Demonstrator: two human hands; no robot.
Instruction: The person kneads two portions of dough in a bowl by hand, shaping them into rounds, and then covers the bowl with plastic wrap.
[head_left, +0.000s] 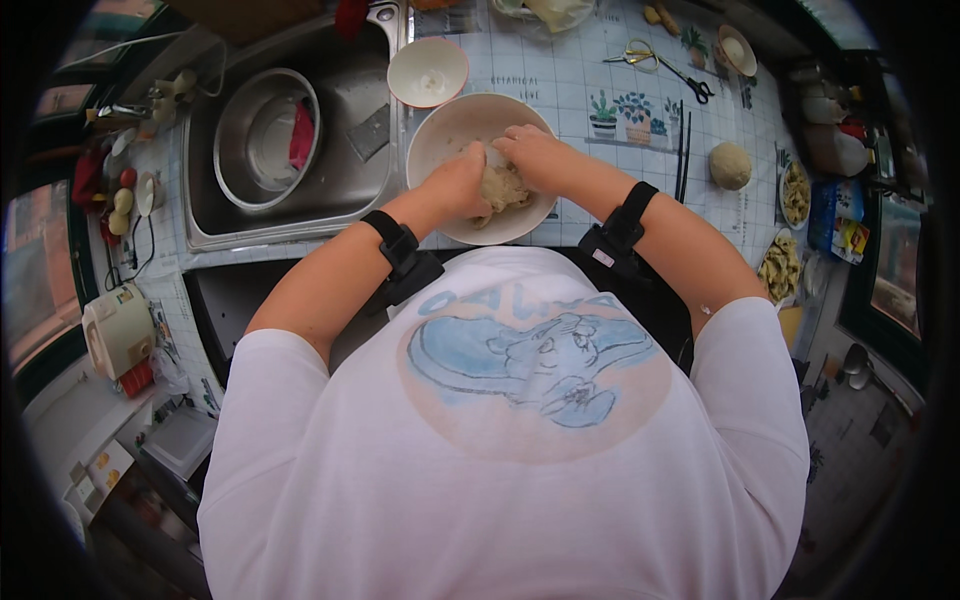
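A rough lump of dough (504, 189) lies in a large white bowl (442, 135) at the counter's front edge. My left hand (463, 180) grips the dough's left side, fingers down inside the bowl. From the right, my right hand (531, 154) reaches over the rim with bent fingers on the dough's upper right; its fingertips are partly hidden. Just behind the bowl stands a smaller white bowl (427, 73) with white residue inside. A smooth ball of dough (730, 166) rests on the counter to the right, beyond a pair of dark chopsticks (683, 154).
On the left, a steel sink (292, 225) holds a metal basin (217, 150) with a red cloth. Scissors (641, 56) lie at the back right. Plates of food pieces (780, 266) stand along the right edge, near a blue package (825, 217).
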